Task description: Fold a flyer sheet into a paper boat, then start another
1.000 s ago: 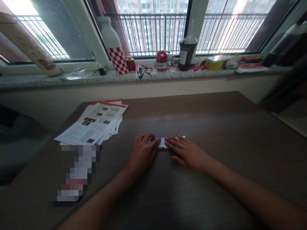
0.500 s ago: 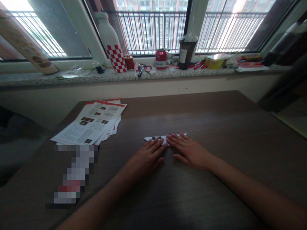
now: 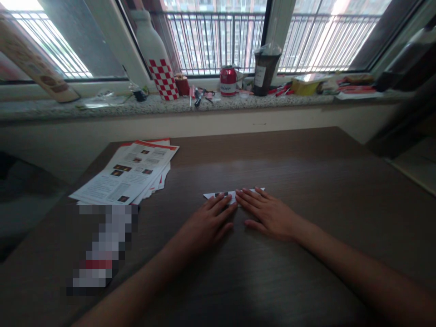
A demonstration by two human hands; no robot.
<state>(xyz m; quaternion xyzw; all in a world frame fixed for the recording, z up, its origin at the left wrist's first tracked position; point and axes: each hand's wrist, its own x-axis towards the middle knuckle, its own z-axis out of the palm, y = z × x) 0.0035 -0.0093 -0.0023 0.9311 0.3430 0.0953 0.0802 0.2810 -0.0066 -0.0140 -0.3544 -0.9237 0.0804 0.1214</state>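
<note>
Barely moved since half a second back: both hands flat as before, only slid a tiny bit up the view. One second back, left hand curled on the paper; now opened out.

Left hand [image 3: 207, 225] spread flat, palm down, fingertips resting on the folded paper [image 3: 231, 196]. Right hand [image 3: 269, 213] spread flat too, fingers side by side, tips pressing the paper's right part. Nothing pinched by either. Pressing down like this probably to keep the fold flat and sharp.

Folded paper lying on the brown table [image 3: 306, 163], right under the fingertips of both hands, mostly peeking out past them. Long and thin, long way running left to right, pointy end sticking out beyond the left hand's fingertips. Small dark print on top.

Off to the left of the left hand, blurred-out patch, then farther away a stack of printed sheets [image 3: 131, 175].

Far past both hands, stone windowsill [image 3: 102, 109] with a red-and-white checked bottle [image 3: 156, 59], red can [image 3: 228, 81] and dark cup [image 3: 264, 75].
</note>
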